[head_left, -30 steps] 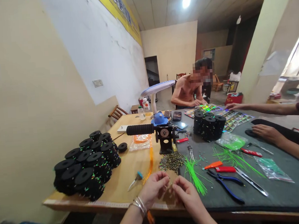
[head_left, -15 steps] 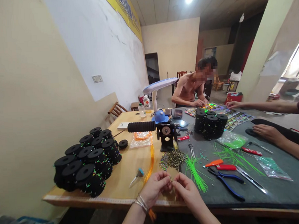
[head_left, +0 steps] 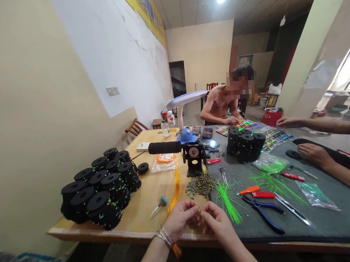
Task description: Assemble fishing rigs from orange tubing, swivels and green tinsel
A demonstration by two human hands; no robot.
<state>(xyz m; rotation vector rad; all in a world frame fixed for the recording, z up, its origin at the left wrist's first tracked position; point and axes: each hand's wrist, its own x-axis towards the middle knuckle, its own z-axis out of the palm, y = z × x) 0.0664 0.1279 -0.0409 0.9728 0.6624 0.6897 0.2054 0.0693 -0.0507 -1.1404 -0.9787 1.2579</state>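
Observation:
Close to the table's front edge, my left hand (head_left: 183, 216) and my right hand (head_left: 214, 219) meet fingertip to fingertip. Both are pinched around something tiny, too small to name. Just beyond the fingers lies a heap of small dark and brass-coloured pieces (head_left: 206, 185), with a patch of multicoloured beads (head_left: 192, 188) at its left. Orange thread (head_left: 176, 188) runs down from a plastic bag and passes behind my left wrist, which wears bracelets. Right of my right hand is a bundle of bright green strands (head_left: 229, 204).
Black foam spools (head_left: 99, 201) stack at left. A black hand-crank device (head_left: 194, 155) and blue lamp (head_left: 187, 135) stand mid-table. Blue-handled pliers (head_left: 264, 214), scissors (head_left: 294, 210) and a red lighter (head_left: 263, 195) lie right. One person (head_left: 221, 104) sits opposite; another person's hands (head_left: 315, 154) are at right.
My hands stay pinched together in nearly the same place. At right, the co-worker's farther hand has drawn back to the right, away from the shiny sheets. The view has shifted slightly.

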